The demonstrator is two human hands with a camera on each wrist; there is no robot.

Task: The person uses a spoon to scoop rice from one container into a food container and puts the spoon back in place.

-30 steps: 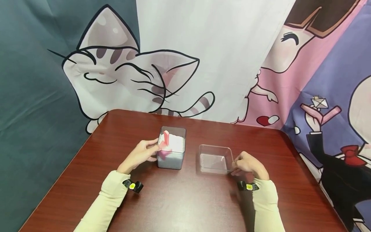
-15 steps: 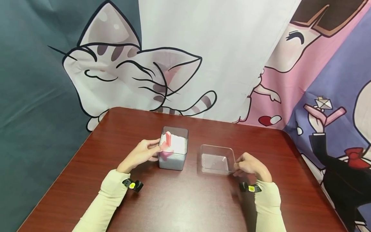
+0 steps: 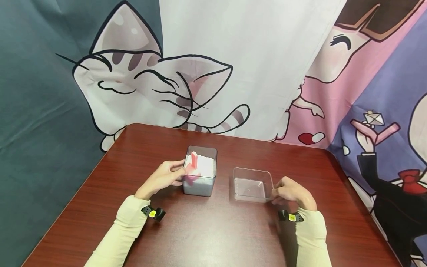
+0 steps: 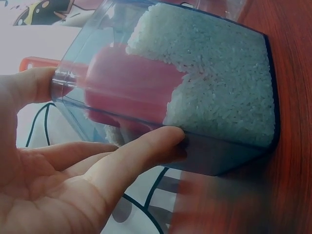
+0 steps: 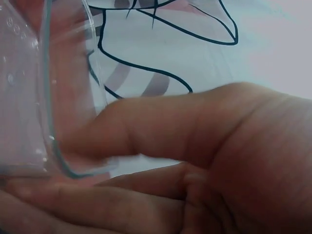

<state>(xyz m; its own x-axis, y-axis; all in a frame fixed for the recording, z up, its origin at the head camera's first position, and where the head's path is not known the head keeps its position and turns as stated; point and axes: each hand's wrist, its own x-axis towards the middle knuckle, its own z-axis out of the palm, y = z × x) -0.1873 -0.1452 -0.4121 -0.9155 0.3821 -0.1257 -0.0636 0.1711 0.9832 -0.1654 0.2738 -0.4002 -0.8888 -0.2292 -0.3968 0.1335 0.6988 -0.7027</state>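
Slid slightly right: one clear box (image 3: 249, 189), pinched by right fingers (image 5: 122, 202); left fingers (image 3: 176, 163) grip one rice container (image 3: 199, 187).

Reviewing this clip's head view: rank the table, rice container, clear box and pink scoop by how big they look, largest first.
1. table
2. rice container and clear box: too alike to rank; the first looks taller, the second wider
3. pink scoop, judging by its visible part

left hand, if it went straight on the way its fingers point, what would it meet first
The tinted container of rice, at once: the left hand has its fingers against it. How squarely it would push is hard to judge from these views.
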